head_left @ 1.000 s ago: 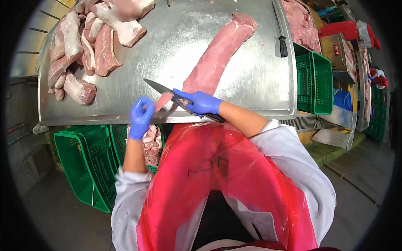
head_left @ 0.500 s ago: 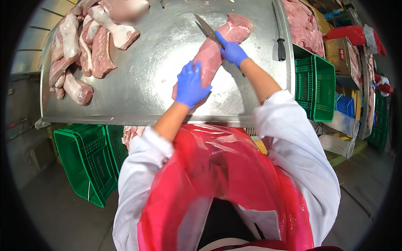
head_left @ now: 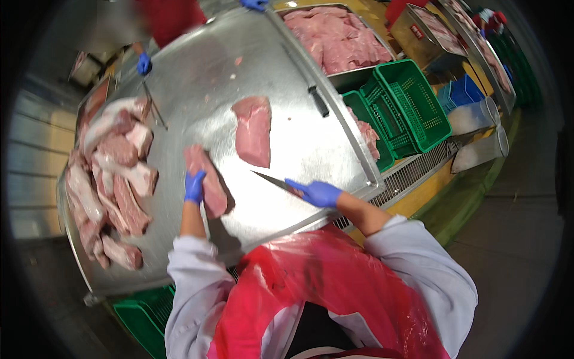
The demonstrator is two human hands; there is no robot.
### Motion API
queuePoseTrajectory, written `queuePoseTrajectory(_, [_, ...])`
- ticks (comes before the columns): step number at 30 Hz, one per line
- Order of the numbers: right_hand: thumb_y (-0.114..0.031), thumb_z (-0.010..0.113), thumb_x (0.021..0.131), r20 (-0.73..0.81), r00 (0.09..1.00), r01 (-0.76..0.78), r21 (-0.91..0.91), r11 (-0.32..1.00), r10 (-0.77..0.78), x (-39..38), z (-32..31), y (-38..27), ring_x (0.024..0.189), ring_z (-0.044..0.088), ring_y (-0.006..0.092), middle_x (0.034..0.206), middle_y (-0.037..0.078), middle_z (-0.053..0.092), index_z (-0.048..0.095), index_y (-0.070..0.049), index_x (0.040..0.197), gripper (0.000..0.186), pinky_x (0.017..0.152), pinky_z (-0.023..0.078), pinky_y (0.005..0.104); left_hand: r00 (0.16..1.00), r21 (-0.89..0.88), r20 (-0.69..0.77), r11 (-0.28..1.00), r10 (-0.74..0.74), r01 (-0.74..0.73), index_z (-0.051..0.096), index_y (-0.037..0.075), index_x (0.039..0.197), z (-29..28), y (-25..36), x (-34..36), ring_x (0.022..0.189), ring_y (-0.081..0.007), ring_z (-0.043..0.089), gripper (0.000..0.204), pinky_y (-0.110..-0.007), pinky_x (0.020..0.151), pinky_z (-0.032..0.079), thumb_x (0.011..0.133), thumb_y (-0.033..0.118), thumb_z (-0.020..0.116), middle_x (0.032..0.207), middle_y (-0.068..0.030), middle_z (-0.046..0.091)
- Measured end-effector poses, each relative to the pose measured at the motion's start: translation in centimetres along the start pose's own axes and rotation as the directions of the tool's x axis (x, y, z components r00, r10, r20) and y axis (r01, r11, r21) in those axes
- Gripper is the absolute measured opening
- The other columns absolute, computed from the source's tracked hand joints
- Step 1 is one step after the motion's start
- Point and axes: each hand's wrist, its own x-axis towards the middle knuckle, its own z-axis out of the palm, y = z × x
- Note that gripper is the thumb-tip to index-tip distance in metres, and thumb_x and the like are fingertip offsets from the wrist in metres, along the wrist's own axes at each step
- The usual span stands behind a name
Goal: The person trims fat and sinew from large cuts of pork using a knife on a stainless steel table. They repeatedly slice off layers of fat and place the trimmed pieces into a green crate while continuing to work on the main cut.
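Observation:
In a blue glove, my left hand (head_left: 194, 186) grips one piece of pork loin (head_left: 210, 182) by its left side, near the table's front. My gloved right hand (head_left: 318, 194) is closed on the handle of a knife (head_left: 270, 179), its blade pointing left above the metal table. Between and beyond my hands a second piece of pork loin (head_left: 253, 133) lies alone, apart from the blade. To the left of my left hand is a pile of pork pieces (head_left: 113, 173) with pale fat on them.
A black-handled tool (head_left: 318, 102) lies by the table's right edge (head_left: 366, 161). Beyond it are a tray of cut meat (head_left: 338, 39) and green crates (head_left: 412, 105), one with meat inside. A co-worker's gloved hand (head_left: 144, 64) is at the far left, near a thin metal rod (head_left: 154, 106).
The single long loin is now two separate pieces. My left hand has moved left with one; my right hand has drawn the knife back nearer me. The view has turned to the right.

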Motion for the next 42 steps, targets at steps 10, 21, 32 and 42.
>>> queuePoseTrajectory(10, [-0.006,0.06,0.094,-0.556,0.82,0.21,0.511,0.834,0.134,-11.9,2.4,10.4,0.062,0.066,0.0297,0.07,0.021,0.062,0.023,-0.018,0.164,0.08,0.068,0.055,0.0377,0.912,-0.514,0.359,0.857,0.2,0.014,0.044,-0.001,0.15,22.7,22.2,-5.6,0.127,-0.0349,0.059,0.068,-0.046,0.109,0.047,0.094,0.032,0.062,0.142,-0.0189,0.058])
queuePoseTrajectory(21, [-0.005,0.061,0.094,-0.493,0.762,0.101,0.732,0.674,0.421,-16.5,0.4,13.9,0.079,0.071,0.027,0.112,0.02,0.072,0.023,-0.02,0.164,0.081,0.072,0.055,0.0367,0.83,0.653,0.179,0.567,0.529,-0.503,0.045,-0.008,0.142,37.1,27.2,13.4,0.121,-0.038,0.058,0.09,-0.046,0.101,0.047,0.086,0.055,0.076,0.135,-0.0258,0.057])
queuePoseTrajectory(32, [-0.011,0.063,0.092,-0.399,0.808,-0.052,0.685,0.727,0.434,-17.9,4.0,15.3,0.074,0.071,0.0339,0.094,0.025,0.07,0.017,-0.026,0.165,0.087,0.072,0.055,0.04,0.997,0.596,0.018,0.8,0.076,-0.072,0.044,-0.001,0.139,21.3,8.1,4.6,0.106,-0.0346,0.068,0.083,-0.043,0.092,0.058,0.068,0.018,0.082,0.124,-0.0199,0.064])
queuePoseTrajectory(42, [-0.004,0.061,0.093,-0.52,0.758,0.068,0.665,0.744,0.395,-15.8,3.6,16.3,0.078,0.072,0.0275,0.103,0.019,0.072,0.022,-0.023,0.164,0.084,0.072,0.055,0.0372,0.849,-0.385,0.432,0.913,0.304,-0.131,0.044,0.002,0.149,38.9,21.7,-2.6,0.123,-0.024,0.057,0.077,-0.037,0.107,0.046,0.082,0.021,0.077,0.135,-0.0096,0.057])
